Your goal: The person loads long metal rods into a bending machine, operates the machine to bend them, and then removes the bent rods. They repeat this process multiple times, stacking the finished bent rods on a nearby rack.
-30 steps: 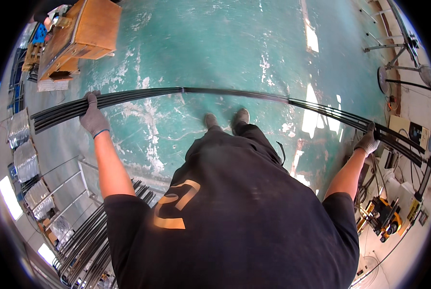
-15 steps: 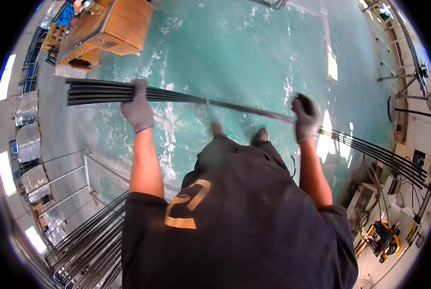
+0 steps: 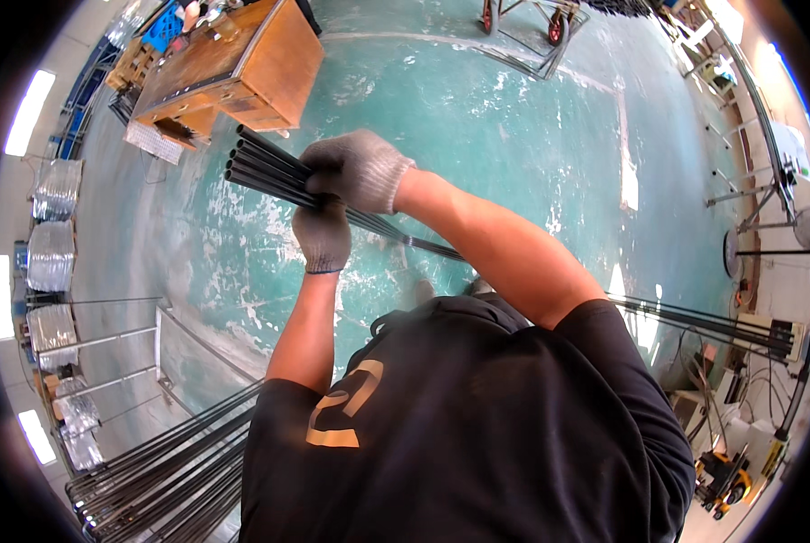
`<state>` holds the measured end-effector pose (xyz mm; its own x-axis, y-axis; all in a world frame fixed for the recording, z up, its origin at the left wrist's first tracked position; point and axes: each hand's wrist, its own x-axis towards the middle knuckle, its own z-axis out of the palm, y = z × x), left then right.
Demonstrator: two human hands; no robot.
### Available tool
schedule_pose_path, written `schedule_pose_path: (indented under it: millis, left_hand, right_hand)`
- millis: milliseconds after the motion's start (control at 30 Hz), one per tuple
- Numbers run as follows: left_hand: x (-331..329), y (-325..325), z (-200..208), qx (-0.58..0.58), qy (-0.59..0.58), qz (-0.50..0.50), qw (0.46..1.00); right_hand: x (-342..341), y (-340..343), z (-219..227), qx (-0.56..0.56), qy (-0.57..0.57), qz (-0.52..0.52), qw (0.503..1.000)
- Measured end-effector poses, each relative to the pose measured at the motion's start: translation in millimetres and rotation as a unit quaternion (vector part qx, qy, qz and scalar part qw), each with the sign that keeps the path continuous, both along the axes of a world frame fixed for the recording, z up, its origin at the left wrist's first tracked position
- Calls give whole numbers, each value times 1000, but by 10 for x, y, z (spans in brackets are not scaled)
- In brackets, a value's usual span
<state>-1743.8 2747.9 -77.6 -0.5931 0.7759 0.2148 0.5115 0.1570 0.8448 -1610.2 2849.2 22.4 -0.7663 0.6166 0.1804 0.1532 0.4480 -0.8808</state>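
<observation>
A long bundle of thin black tubes (image 3: 265,168) runs slantwise across in front of my body, with its near ends fanned out at the upper left. Around it, from below, closes my left hand (image 3: 322,237) in a grey knit glove. My right hand (image 3: 358,170), gloved likewise, reaches across and is closed on the tubes right beside the left one, thumb and fingers against them. A narrow light band shows round the bundle just right of the hands. My right arm hides its middle; the far ends (image 3: 722,326) come out beyond my right side.
More black tubes (image 3: 170,466) lie stacked at the lower left by a metal rail frame (image 3: 159,339). A wooden desk (image 3: 269,72) stands at the upper left, a wheeled cart (image 3: 527,27) at the top. Machinery with cables (image 3: 726,416) lines the right side.
My right hand has let go farther along the bundle and crossed left, now gripping beside my left hand. The tubes' left ends have shifted rightward and tilt more steeply.
</observation>
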Motion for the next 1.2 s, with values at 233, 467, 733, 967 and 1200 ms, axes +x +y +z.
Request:
schedule_pose_path:
  millis: [233,467,733,967,1200]
  left_hand:
    - [92,7,-2,41,-52,-9,998]
    - [146,102,93,45,-68,-50,995]
    - [145,172,107,40,-56,-44,997]
    - [78,175,-50,58,-103,-34,992]
    - [16,125,-15,-24,-134,-54,989]
  right_hand:
    - [14,11,-69,91,4,-61,994]
    - [91,121,-62,104,18,-124,987]
    - [124,-1,-249,215,38,-181,959]
    - [288,-80,19,117,22,-78,990]
    - [277,-70,22,85,24,-46,995]
